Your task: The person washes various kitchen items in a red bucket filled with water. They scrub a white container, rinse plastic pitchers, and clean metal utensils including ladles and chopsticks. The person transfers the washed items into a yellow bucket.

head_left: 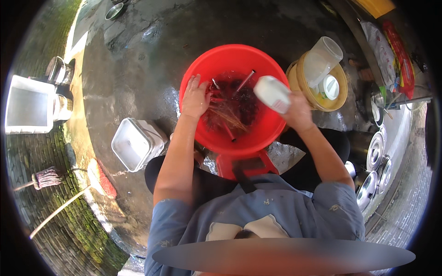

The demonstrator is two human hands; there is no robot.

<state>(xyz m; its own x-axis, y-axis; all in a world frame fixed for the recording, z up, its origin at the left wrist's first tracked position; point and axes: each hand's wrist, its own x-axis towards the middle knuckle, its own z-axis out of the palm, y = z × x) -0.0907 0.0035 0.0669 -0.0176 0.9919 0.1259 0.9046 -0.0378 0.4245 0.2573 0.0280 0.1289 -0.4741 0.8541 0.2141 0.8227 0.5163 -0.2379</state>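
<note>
A large red basin stands before me, with dark water and several things in it. My right hand grips a white plastic bottle, tilted over the basin's right side. Over the left inner wall of the basin lies my left hand, fingers stretched out and holding nothing. In the water are a bundle of brown bristles or twigs and a dark red tube that leans up out of it. What lies deeper is too dark to tell.
Right of the basin a yellow tub holds a clear plastic container and a white-lidded jar. A white square bucket stands on the left. Metal pots line the far right. A mop and broom lie left.
</note>
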